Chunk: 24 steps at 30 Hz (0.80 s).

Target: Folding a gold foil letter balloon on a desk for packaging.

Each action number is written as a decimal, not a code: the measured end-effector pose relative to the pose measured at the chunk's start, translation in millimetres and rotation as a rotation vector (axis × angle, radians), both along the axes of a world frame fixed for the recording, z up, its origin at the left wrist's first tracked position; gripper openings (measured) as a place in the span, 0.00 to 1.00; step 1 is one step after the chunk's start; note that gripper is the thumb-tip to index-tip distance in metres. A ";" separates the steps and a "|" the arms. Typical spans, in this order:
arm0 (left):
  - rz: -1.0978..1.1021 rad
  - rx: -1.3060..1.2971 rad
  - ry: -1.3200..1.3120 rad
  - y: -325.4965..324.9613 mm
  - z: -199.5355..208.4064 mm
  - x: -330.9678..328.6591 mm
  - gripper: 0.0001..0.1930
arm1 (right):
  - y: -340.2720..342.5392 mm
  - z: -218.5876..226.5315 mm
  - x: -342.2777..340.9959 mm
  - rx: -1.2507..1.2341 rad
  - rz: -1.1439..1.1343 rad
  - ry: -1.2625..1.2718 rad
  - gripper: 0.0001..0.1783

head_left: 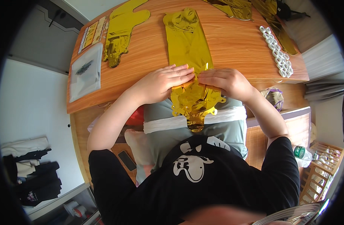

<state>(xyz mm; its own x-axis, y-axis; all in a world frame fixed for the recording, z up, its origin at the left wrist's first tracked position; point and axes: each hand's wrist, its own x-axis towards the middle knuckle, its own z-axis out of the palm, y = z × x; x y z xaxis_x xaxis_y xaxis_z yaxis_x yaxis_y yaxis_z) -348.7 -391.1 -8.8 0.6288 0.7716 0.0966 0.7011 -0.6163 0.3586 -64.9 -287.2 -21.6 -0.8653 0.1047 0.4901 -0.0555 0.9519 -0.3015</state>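
A long gold foil balloon [189, 47], deflated, lies lengthwise on the wooden table [145, 67]. Its crumpled near end hangs over the front edge onto my lap. My left hand [160, 83] rests on the foil from the left, fingers stretched out. From the right, my right hand [228, 81] lies on the same balloon with straight fingers, its fingertips close to those of the left. Both thumbs are mostly hidden. To the left lies a second flat gold foil balloon [121, 26], crumpled at its near end.
At the table's left are a clear plastic sleeve [93, 80] with thin dark pieces and a printed card [91, 35]. More gold foil [237, 9] lies at the back right. Several white rings [275, 48] form a strip at the right. A phone [127, 160] lies low on the left.
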 end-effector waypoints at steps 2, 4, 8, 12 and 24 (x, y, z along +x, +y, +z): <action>0.006 -0.052 -0.017 0.5 1.4 -1.0 0.33 | 0.9 1.1 -0.3 -0.026 0.006 -0.001 0.22; -0.022 -0.022 -0.028 3.3 -5.8 -6.1 0.31 | 1.1 3.8 -0.9 -0.283 -0.061 -0.082 0.23; 0.122 -0.312 -0.209 2.2 4.4 -11.4 0.22 | 6.7 13.8 -4.5 -0.389 -0.099 -0.039 0.17; 0.492 -0.678 -0.485 12.0 -5.1 -16.7 0.24 | 19.6 11.6 -16.0 -0.700 -0.290 -0.204 0.09; 0.600 -0.398 -0.777 4.8 7.7 1.1 0.32 | 26.8 5.9 -35.3 -0.875 -0.345 -0.112 0.16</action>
<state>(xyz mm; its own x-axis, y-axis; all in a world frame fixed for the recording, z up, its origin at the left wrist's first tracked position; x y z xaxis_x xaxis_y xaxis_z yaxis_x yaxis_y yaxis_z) -347.6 -386.2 -1.1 0.0079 0.9998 -0.0199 0.3433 0.0159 0.9391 -100.2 -260.4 -15.7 -0.7551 0.6548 0.0320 0.2595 0.3434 -0.9026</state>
